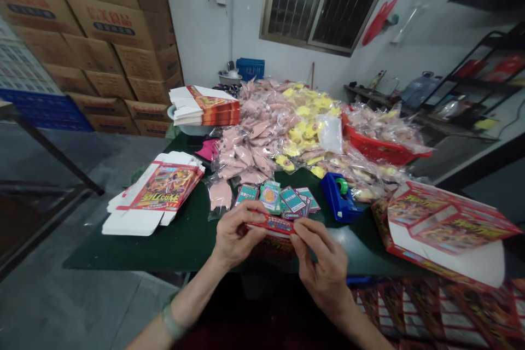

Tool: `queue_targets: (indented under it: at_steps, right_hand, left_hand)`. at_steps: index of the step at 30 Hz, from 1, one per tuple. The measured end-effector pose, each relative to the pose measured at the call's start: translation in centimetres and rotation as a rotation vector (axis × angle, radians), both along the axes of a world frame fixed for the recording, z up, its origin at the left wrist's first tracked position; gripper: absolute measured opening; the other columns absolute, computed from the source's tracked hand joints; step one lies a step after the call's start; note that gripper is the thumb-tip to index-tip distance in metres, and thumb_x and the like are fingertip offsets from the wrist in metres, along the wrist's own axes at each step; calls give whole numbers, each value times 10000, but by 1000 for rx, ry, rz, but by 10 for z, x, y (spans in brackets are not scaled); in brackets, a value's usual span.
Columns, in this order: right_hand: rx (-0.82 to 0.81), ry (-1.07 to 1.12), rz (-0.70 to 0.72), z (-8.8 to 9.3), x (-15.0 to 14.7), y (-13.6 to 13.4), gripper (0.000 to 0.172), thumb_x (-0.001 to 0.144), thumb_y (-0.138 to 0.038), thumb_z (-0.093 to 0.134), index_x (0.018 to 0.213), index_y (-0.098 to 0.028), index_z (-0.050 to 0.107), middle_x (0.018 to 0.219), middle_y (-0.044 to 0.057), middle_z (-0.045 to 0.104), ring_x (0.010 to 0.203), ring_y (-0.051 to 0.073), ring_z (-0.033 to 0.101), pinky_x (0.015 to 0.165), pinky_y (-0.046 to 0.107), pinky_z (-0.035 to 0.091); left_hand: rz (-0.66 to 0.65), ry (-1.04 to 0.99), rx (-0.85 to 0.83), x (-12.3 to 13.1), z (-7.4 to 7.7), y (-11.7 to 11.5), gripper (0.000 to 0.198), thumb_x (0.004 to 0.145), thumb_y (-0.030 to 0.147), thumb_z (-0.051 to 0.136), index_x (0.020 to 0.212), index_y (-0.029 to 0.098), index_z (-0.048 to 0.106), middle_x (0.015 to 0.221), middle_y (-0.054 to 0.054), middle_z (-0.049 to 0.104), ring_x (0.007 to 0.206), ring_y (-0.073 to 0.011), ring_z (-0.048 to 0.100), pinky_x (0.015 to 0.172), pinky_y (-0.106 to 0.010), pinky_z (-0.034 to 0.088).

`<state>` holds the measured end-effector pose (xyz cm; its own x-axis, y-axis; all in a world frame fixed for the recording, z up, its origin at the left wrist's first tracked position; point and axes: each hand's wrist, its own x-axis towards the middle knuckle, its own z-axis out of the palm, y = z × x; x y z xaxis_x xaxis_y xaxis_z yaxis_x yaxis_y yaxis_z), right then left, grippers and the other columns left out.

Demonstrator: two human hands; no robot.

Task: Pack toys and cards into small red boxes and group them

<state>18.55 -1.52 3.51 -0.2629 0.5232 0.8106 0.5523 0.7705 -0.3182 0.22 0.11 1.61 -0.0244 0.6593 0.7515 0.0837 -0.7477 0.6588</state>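
Note:
Between both hands, at the front edge of the green table, is a red printed box (275,224). My left hand (240,232) pinches its left end, thumb below and fingers on top. The right end is gripped by my right hand (322,257) between thumb and fingertips. The box's lower part is dim and partly hidden. Just beyond it lie several small printed cards (293,200) with teal and orange faces. A flat pink piece in a clear bag (220,195) lies left of the cards. To their right stands a blue tape dispenser (339,197) with green tape.
Flattened boxes (164,188) lie at the left, with another stack (209,106) behind. Bagged pink and yellow pieces (266,126) heap across the back, beside a red basket (377,147). An open red box (443,229) stands at right. Cartons (102,27) line the left wall.

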Motion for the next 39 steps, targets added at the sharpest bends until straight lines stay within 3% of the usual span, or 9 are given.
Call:
queue_targets:
  at_steps: [4, 15, 18, 23, 26, 29, 33, 36, 39]
  right_hand:
    - [90, -95, -12, -9, 7, 1, 326, 839, -73, 532, 1156, -138, 573, 1015, 157, 631, 901, 187, 635, 717, 275, 548]
    - [18, -29, 14, -30, 4, -3, 598, 837, -39, 501, 1396, -201, 365, 1245, 184, 535, 1087, 232, 578, 828, 363, 545]
    - [-18, 66, 64, -30, 4, 5, 558, 845, -36, 484, 1363, -231, 411, 1233, 149, 549, 1111, 214, 566, 870, 358, 528]
    - [-222, 218, 236, -22, 7, 27, 310, 872, -117, 493, 1128, -254, 600, 1103, 71, 624, 1022, 174, 608, 889, 338, 507]
    - [-328, 245, 255, -20, 14, 33, 369, 853, -206, 548, 1221, -234, 527, 1169, 90, 601, 994, 184, 620, 838, 321, 520]
    - [-415, 364, -2, -20, 43, 38, 456, 831, -306, 564, 1264, -197, 471, 1133, 104, 597, 805, 157, 645, 670, 282, 532]
    - [-438, 491, -551, -23, 111, 59, 266, 846, -360, 494, 888, -137, 633, 756, 36, 600, 647, 139, 556, 611, 284, 474]
    - [-561, 423, -615, -28, 152, 84, 204, 822, -312, 560, 797, -124, 635, 730, 31, 601, 683, 142, 548, 649, 294, 469]
    - [-799, 330, -576, -30, 168, 106, 193, 848, -309, 587, 846, -118, 616, 788, 4, 614, 686, 120, 580, 638, 278, 494]
  left_hand:
    - [24, 3, 32, 4, -7, 2, 286, 704, 290, 735, 933, 196, 593, 916, -75, 637, 814, -186, 638, 679, -314, 523]
    - [131, 201, -56, 4, -12, -1, 594, 715, 411, 704, 1226, 222, 470, 1053, -107, 616, 1021, -259, 583, 895, -455, 473]
    - [129, 211, -54, 4, -11, -1, 489, 748, 344, 689, 1185, 220, 508, 1054, -100, 619, 1028, -247, 585, 890, -435, 481]
    - [191, 183, 1, 8, -6, -2, 260, 737, 114, 690, 968, 211, 622, 999, -40, 620, 855, -140, 632, 721, -262, 529]
    - [257, 194, 46, 10, 0, -5, 267, 718, 65, 688, 938, 204, 634, 973, -26, 631, 837, -132, 636, 703, -248, 526]
    - [377, 212, 104, 10, 4, -6, 281, 691, 37, 694, 918, 195, 642, 957, -24, 641, 803, -127, 631, 665, -231, 516]
    - [417, 200, 178, 14, -3, -3, 308, 669, 12, 697, 909, 195, 633, 944, -24, 640, 777, -125, 630, 645, -231, 514]
    - [386, 188, 182, 17, -14, -1, 332, 678, 4, 683, 939, 200, 626, 938, -29, 638, 783, -132, 633, 639, -235, 520]
    - [403, 224, 193, 16, -19, 0, 342, 677, 17, 689, 961, 199, 627, 943, -32, 632, 783, -131, 632, 636, -226, 523]
